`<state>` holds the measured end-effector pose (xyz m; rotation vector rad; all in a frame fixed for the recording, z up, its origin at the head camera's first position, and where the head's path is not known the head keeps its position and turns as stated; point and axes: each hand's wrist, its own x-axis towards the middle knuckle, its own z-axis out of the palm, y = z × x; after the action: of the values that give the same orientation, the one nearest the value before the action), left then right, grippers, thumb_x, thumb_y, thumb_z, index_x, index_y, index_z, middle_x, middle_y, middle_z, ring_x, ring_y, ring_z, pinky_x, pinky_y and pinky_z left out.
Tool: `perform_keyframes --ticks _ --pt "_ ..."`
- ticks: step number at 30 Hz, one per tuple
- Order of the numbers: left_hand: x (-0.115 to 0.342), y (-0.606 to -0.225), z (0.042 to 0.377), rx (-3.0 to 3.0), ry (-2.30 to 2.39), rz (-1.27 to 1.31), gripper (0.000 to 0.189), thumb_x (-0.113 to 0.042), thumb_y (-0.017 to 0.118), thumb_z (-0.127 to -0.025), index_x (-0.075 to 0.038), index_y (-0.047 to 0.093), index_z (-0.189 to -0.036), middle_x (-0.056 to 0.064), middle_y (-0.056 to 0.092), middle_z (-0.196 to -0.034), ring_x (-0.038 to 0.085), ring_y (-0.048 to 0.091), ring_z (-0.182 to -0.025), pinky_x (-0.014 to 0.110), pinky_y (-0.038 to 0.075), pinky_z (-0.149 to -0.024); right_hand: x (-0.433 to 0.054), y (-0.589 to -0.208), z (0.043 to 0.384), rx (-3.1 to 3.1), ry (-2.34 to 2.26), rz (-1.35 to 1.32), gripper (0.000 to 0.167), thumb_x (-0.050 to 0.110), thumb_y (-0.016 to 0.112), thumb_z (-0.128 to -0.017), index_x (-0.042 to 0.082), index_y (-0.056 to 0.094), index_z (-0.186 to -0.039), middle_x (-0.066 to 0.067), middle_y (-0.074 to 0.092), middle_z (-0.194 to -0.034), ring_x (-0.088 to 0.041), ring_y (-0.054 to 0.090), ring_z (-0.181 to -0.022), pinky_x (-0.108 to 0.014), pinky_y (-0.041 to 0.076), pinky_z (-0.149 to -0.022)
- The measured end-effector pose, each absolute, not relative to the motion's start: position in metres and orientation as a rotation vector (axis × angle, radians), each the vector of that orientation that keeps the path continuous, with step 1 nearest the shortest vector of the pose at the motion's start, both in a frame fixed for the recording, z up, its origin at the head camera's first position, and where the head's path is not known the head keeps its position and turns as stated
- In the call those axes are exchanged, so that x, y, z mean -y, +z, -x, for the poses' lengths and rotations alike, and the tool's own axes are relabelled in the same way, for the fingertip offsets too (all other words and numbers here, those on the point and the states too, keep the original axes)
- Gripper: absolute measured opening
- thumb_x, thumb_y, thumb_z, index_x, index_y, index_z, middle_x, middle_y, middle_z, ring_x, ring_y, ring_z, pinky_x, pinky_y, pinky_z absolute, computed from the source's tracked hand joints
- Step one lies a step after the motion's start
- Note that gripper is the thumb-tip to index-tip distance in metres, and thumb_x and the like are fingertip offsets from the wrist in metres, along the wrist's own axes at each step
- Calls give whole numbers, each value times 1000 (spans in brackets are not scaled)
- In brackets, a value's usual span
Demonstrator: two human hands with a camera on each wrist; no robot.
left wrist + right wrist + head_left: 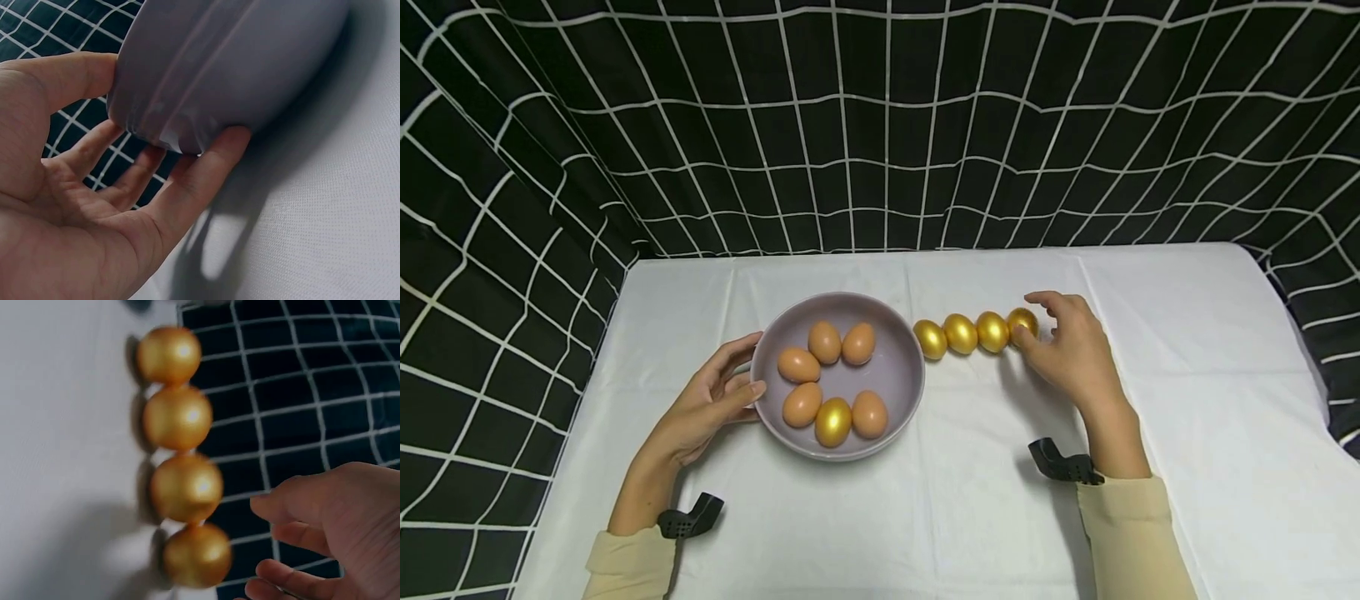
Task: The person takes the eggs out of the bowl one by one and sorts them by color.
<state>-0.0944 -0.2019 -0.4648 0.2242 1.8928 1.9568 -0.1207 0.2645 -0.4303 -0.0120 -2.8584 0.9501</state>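
Observation:
A greyish-purple bowl (838, 454) stands on the white cloth, holding several brown eggs (824, 342) and one golden egg (833, 422). My left hand (711, 400) grips its left side, thumb at the rim and fingers against the outer wall; the left wrist view shows the bowl's wall (250, 69) close up. To the right of the bowl, several golden eggs (961, 334) lie in a touching row. At the row's right end, my right hand (1075, 350) hovers with fingers parted beside the last golden egg (197, 556). In the right wrist view a gap shows between thumb and eggs.
A white cloth (985, 517) covers the table. Black fabric with a white grid (887, 125) hangs behind the table and along both sides. The near end of the golden row lies right beside the bowl's rim.

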Motion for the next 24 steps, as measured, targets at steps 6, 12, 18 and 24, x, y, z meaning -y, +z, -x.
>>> perform_keyframes --ticks 6,12,18,24 --pt "202 -467 95 -1892 1952 -221 72 -5 65 -102 -14 31 -165 18 33 -167 13 64 -130 40 64 -91 -238 -415 113 2763 1083 -142 40 14 74 -96 5 68 -134 -24 62 -135 -43 62 -118 -56 52 -97" --pt "204 -468 94 -1892 1959 -219 71 -5 65 -102 -14 32 -165 18 33 -166 13 65 -130 40 65 -91 -216 -404 116 2767 1163 -405 39 15 77 -96 11 67 -134 -12 61 -140 -35 65 -119 -55 54 -104" --pt "204 -468 93 -1888 1962 -222 71 -5 65 -102 -14 32 -165 18 33 -167 14 65 -130 40 64 -92 -197 -391 122 2807 1187 -645 40 13 77 -95 15 67 -134 -6 61 -141 -29 65 -124 -52 55 -106" --pt "203 -465 95 -1888 1966 -223 71 -5 65 -102 -15 32 -165 17 33 -167 13 64 -130 40 64 -92 -175 -377 129 2831 1138 -946 39 16 76 -97 18 68 -135 -1 64 -138 -22 64 -123 -46 54 -105"
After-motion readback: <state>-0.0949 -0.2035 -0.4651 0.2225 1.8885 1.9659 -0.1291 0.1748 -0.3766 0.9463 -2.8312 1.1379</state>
